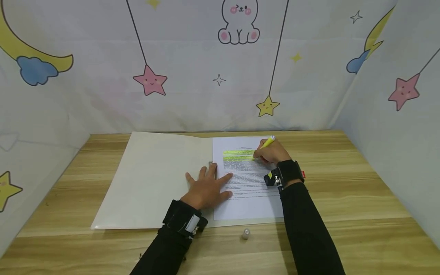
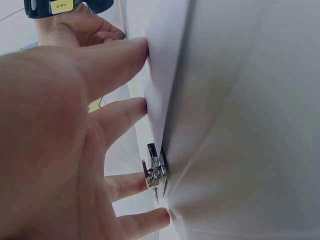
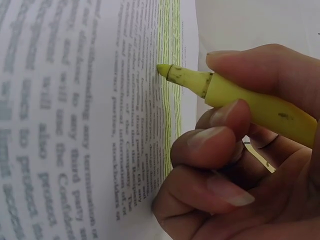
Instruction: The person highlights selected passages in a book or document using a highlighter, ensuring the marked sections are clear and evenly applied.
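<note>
My right hand (image 1: 274,152) pinches a yellow highlighter (image 3: 257,102) between thumb and fingers, its tip right at the printed text. Several upper lines of the printed sheet (image 1: 247,208) carry yellow marking. My left hand (image 1: 206,189) lies with fingers spread across the sheet's left edge and the open white folder (image 1: 148,172). In the left wrist view, a metal clip (image 2: 156,172) shows at the folder's fold, beside the left fingers. The sheet lies on the folder's right side.
A small pale cap (image 1: 245,233) stands on the wooden table (image 1: 343,191) in front of the folder. White cloth walls (image 1: 192,107) with printed stars and a moon enclose the table at the back and sides.
</note>
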`<state>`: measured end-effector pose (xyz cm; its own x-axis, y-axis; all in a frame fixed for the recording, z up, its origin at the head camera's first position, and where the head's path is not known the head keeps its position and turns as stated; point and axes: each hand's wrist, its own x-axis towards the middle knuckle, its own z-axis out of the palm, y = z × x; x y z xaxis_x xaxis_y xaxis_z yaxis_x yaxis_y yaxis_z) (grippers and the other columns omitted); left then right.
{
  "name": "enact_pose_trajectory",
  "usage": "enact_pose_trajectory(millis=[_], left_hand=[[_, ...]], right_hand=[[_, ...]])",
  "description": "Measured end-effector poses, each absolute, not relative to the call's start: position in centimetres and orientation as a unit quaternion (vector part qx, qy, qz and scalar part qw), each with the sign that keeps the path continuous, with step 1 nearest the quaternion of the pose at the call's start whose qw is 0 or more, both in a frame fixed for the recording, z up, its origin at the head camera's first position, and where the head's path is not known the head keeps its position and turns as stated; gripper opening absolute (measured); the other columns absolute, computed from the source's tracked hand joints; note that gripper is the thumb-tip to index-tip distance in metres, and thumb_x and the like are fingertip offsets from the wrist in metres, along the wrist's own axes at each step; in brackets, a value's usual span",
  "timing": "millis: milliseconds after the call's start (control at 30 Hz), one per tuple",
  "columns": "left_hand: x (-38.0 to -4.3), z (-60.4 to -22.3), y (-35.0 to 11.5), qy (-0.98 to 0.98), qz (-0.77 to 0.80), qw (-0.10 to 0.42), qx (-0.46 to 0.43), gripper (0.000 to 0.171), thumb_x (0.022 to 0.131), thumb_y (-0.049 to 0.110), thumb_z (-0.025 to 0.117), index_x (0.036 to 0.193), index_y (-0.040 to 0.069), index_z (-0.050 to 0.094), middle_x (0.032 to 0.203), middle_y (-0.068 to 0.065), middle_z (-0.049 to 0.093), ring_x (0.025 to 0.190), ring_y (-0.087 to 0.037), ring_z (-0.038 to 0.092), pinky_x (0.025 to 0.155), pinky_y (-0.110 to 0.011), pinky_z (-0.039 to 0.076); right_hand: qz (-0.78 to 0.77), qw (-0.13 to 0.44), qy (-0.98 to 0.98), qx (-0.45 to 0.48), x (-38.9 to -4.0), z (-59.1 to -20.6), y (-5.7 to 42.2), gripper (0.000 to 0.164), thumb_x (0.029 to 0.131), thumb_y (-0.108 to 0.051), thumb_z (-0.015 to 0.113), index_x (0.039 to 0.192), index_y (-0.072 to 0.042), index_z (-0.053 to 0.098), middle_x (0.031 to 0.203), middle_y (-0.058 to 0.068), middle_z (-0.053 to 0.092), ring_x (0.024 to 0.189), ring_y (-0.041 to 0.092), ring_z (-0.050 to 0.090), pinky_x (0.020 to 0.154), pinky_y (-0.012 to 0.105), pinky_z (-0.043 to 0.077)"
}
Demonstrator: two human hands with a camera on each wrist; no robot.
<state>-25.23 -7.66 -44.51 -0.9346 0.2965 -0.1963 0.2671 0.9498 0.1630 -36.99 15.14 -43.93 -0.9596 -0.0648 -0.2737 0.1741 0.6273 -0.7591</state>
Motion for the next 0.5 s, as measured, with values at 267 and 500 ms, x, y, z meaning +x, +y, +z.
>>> enact_pose_trajectory(millis=[267, 500], left_hand=[[-25.28, -44.61, -7.56, 0.981, 0.068, 0.109, 0.144, 0.059, 0.094, 0.055, 0.057, 0.149, 0.040, 0.042, 0.161, -0.016, 0.023, 0.143, -0.044, 0.025, 0.103, -0.084, 0.017], [-25.37, -44.83, -7.53, 0.981, 0.068, 0.107, 0.144, 0.059, 0.094, 0.055, 0.057, 0.149, 0.040, 0.042, 0.161, -0.016, 0.023, 0.143, -0.044, 0.025, 0.103, -0.084, 0.016]], right_hand=[[-0.422, 0.144, 0.894, 0.040, -37.12, -43.92, 15.56, 0.023, 0.081, -0.005, 0.074, 0.072, -0.008, 0.053, 0.050, -0.002, 0.047, 0.046, 0.015, 0.043, 0.046, 0.027, 0.034], [-0.416, 0.143, 0.897, 0.043, -37.19, -43.91, 15.97, 0.022, 0.081, -0.006, 0.073, 0.072, -0.008, 0.053, 0.049, -0.001, 0.047, 0.044, 0.014, 0.042, 0.043, 0.027, 0.031]])
